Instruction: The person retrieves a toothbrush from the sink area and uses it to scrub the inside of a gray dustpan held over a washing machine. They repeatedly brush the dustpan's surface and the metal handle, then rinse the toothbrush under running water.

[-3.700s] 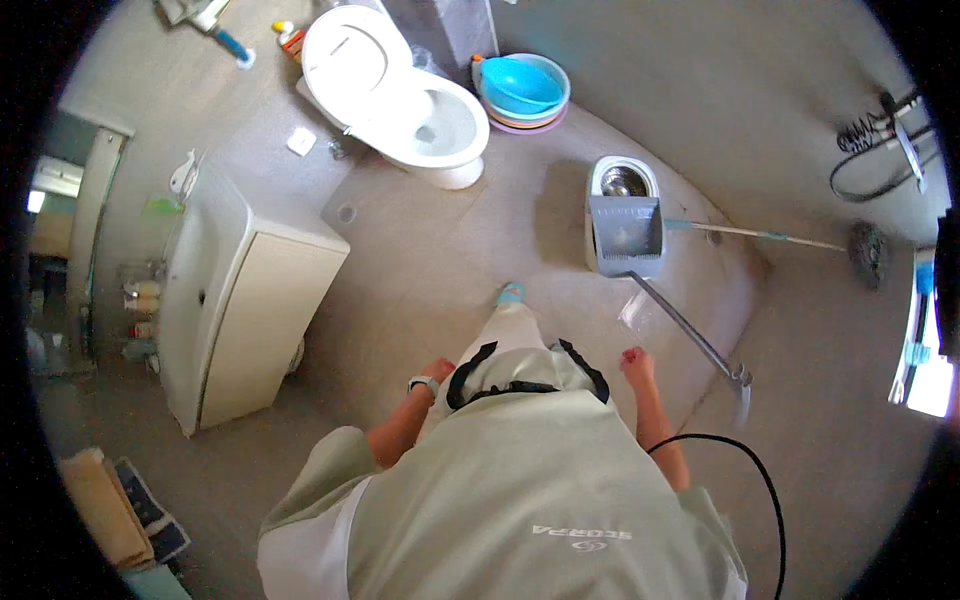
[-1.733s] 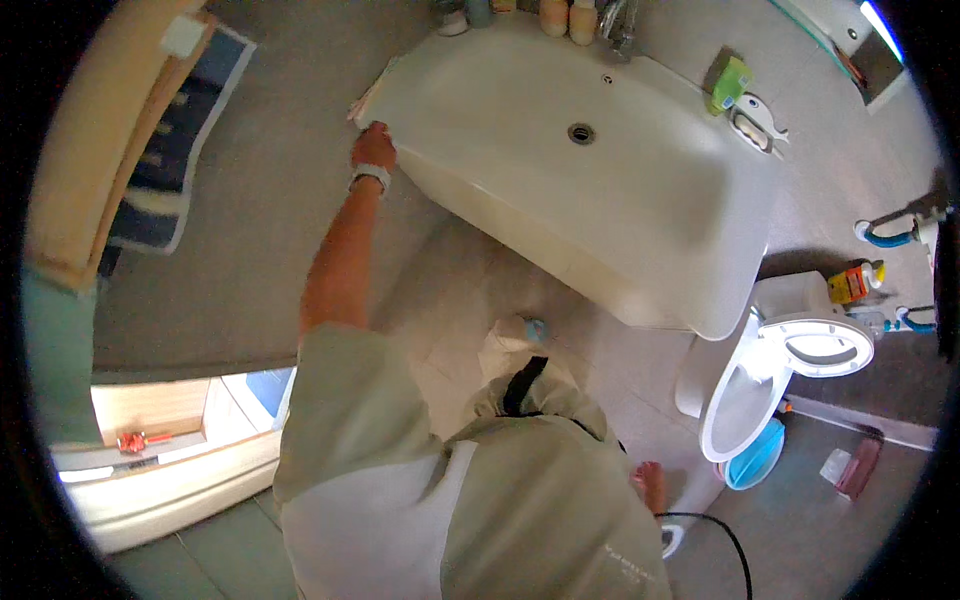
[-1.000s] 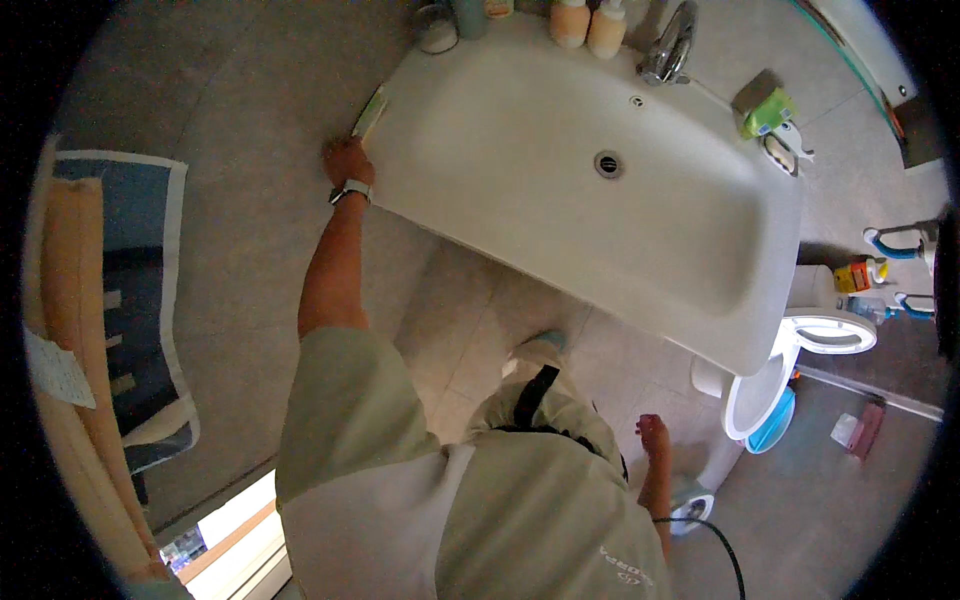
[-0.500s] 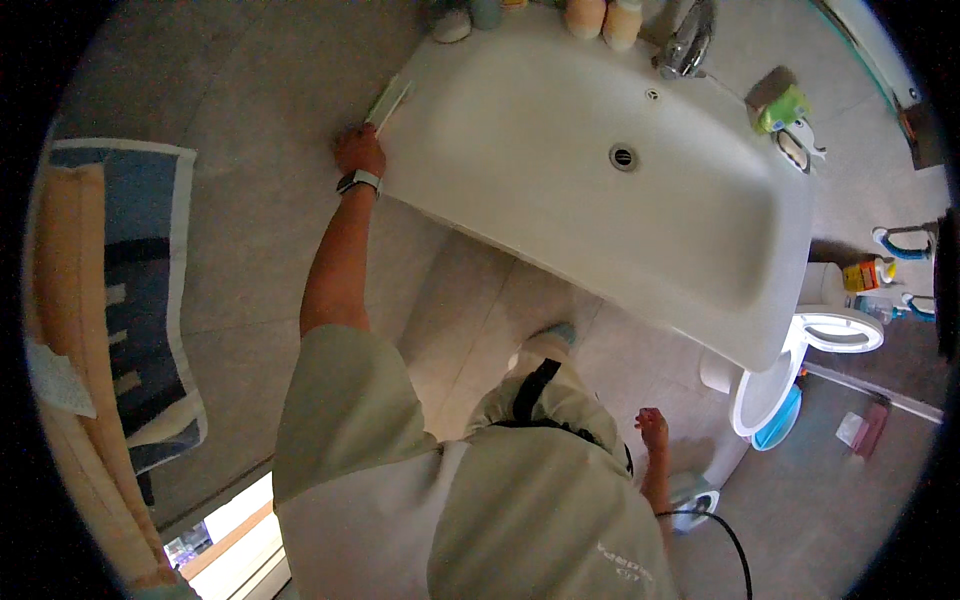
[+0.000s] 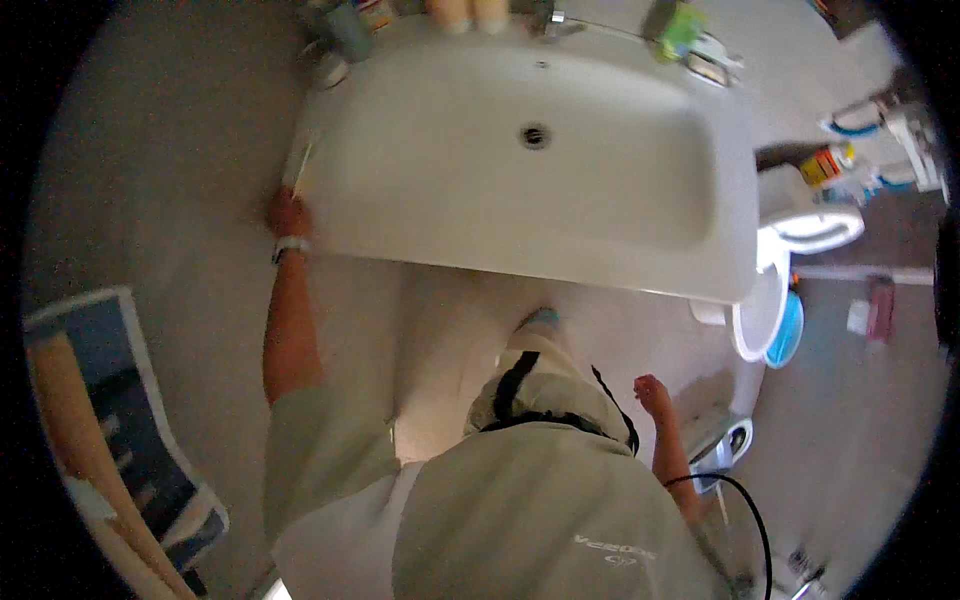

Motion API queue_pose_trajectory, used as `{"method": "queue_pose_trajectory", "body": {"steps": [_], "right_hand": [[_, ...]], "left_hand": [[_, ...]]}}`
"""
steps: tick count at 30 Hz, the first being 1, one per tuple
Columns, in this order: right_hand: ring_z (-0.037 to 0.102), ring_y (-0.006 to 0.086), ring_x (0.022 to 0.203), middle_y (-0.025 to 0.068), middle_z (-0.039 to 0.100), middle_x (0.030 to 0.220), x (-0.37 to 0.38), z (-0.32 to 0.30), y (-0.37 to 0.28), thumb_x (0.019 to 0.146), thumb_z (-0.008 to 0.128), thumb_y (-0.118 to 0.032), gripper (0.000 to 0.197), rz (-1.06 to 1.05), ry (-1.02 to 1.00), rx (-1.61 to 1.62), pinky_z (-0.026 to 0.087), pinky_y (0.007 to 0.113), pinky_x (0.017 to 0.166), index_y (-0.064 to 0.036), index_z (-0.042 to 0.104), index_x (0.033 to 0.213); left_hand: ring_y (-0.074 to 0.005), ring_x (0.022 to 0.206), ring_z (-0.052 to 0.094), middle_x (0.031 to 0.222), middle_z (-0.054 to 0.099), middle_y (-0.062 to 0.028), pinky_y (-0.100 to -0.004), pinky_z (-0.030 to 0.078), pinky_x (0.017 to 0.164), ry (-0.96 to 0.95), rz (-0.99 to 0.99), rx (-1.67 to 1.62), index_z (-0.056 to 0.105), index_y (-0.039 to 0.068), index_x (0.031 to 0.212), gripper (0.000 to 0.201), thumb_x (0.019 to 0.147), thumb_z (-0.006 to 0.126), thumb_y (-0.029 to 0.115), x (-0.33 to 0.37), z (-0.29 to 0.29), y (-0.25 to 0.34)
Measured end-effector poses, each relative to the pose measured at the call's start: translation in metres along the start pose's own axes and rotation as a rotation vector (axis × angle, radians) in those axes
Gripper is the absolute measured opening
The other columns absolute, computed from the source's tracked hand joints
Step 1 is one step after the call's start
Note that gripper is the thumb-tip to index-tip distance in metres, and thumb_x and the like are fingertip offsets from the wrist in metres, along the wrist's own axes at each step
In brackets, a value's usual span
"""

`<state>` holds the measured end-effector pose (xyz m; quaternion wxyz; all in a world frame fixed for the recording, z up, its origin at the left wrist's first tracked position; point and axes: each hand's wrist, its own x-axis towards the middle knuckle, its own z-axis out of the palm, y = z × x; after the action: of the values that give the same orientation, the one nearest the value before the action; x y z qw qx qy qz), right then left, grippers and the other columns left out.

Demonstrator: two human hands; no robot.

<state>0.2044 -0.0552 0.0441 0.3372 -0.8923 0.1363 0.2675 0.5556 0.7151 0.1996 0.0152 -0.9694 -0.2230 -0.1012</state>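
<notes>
At the left of the frame, the left hand (image 5: 288, 212) is at the front-left corner of the white sink (image 5: 530, 230), with a thin pale strip (image 5: 303, 168) running up the rim from its fingertips; the arm is stretched out, probably because that corner lies well to the side. Blur hides whether the fingers grip the strip or only touch it, so I cannot tell. The right hand (image 5: 650, 393), lower right of centre, hangs with nothing visible in it, its fingers apparently curled, though how tightly I cannot tell. A pale-bottomed container (image 5: 328, 70) stands farther up the rim, in the way of a long sweep there; a soap dish (image 5: 708, 70) sits at upper right, and a black cable (image 5: 750, 500) loops near the right forearm.
</notes>
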Motion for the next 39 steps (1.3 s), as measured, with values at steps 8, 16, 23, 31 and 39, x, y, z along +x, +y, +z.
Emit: {"method": "queue_pose_trajectory", "body": {"steps": [8,16,23,31,39], "right_hand": [[0.061,0.0402,0.086,0.0197,0.065,0.090,-0.025,-0.018,-0.089,0.088,0.054,-0.030,0.029,0.117,0.078,-0.026,0.049,0.047,0.075,-0.0038,0.060,0.097],[0.065,0.0252,0.080,0.0127,0.067,0.090,-0.042,0.007,-0.084,0.089,0.056,-0.028,0.028,0.203,0.222,0.257,0.051,0.035,0.073,-0.0039,0.062,0.102],[0.058,0.0192,0.100,0.0081,0.061,0.109,-0.113,-0.090,-0.173,0.098,0.042,-0.035,0.042,-0.133,0.443,1.321,0.044,0.033,0.093,-0.0008,0.055,0.118],[0.056,0.0183,0.102,0.0077,0.060,0.106,-0.249,-0.124,-0.124,0.099,0.042,-0.032,0.038,-0.210,0.820,1.613,0.043,0.034,0.093,-0.0029,0.051,0.121],[0.050,0.0101,0.067,0.0023,0.053,0.078,-0.322,-0.083,0.021,0.099,0.041,-0.030,0.029,0.182,1.610,1.680,0.047,0.029,0.070,-0.0056,0.051,0.110]], "left_hand": [[-0.0320,0.085,0.062,0.093,0.063,-0.0157,-0.0438,0.050,0.073,-0.040,-0.193,-0.001,0.062,0.003,0.093,0.017,0.085,0.056,0.017,-0.005,-0.021,-0.007],[-0.0167,0.084,0.055,0.089,0.055,-0.0033,-0.0296,0.047,0.076,-0.203,0.429,-1.197,0.051,0.003,0.109,0.022,0.091,0.055,0.016,-0.114,-0.100,0.199],[-0.0051,0.061,0.040,0.079,0.051,0.0006,-0.0181,0.033,0.053,-1.797,0.588,-1.232,0.049,0.008,0.113,0.021,0.097,0.045,0.020,-0.381,-0.219,0.419],[-0.0060,0.059,0.043,0.078,0.054,-0.0017,-0.0197,0.033,0.051,-2.249,0.705,-0.967,0.048,0.006,0.113,0.021,0.098,0.044,0.021,-0.545,-0.249,0.485],[-0.0191,0.089,0.054,0.104,0.057,-0.0097,-0.0354,0.041,0.084,-2.275,0.928,-1.203,0.047,0.008,0.120,0.045,0.097,0.036,0.044,-0.689,-0.268,0.564]]}}
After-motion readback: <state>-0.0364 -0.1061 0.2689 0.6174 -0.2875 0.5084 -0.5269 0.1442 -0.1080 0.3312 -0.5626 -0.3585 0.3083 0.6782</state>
